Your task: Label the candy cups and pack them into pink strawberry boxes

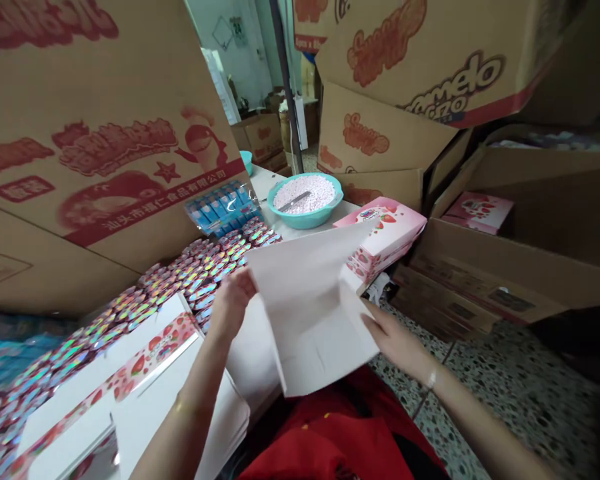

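Observation:
A partly folded cardboard box [315, 320], its plain white inside facing me, is held up in front of my body between both hands. My left hand [234, 303] is closed on its left edge; the fingertips are partly hidden behind the card. On the right side wall my right hand [390, 337] is closed, with some fingers out of sight behind it. Below and left of the box lie flat box blanks [175, 393] with strawberry-print strips. Just beyond my right hand stands a stack of pink strawberry-print boxes [390, 230].
Rows of shiny wrapped packs [180, 280] cover the table's left side, beside a blue pack [225, 207]. A turquoise basin [307, 219] of small pale pieces holds a metal tool. Large cartons [105, 120] rise at left; an open carton [530, 247] stands at right.

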`<state>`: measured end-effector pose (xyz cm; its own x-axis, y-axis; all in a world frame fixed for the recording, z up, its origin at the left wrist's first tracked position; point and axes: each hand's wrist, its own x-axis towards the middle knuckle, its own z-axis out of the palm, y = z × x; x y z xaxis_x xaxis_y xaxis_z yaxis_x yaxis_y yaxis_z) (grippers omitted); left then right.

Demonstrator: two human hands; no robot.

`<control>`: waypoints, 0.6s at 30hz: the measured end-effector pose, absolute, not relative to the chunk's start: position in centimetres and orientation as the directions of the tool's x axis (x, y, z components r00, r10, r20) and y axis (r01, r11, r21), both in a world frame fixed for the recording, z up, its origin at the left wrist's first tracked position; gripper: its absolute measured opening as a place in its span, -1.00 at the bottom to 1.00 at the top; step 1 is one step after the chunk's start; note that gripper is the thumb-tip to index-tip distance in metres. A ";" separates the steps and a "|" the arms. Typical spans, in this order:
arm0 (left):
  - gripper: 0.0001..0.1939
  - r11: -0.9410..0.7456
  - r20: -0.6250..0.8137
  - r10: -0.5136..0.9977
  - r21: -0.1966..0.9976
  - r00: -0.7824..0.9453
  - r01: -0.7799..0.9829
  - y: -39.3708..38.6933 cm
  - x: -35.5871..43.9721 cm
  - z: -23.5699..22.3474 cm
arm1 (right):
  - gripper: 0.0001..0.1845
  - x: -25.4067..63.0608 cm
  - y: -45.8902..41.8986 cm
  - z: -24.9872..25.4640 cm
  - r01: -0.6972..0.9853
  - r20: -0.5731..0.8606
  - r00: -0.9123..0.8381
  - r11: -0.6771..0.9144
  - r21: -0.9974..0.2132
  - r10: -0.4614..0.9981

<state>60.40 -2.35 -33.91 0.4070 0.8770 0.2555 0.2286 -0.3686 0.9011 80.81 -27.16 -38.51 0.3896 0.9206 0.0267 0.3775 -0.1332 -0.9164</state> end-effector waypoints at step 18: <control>-0.59 -0.936 0.170 0.352 0.082 0.920 0.343 -3.1 77.0 -40.6 | -0.41 79.1 -36.0 -44.2 0.243 -0.061 0.802 -0.418 -0.875 0.595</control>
<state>77.04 -3.09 -40.63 0.9205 0.3518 0.1700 0.3426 -0.9359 0.0818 79.06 -36.05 -44.16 0.8017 0.5946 -0.0614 0.2433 -0.4184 -0.8750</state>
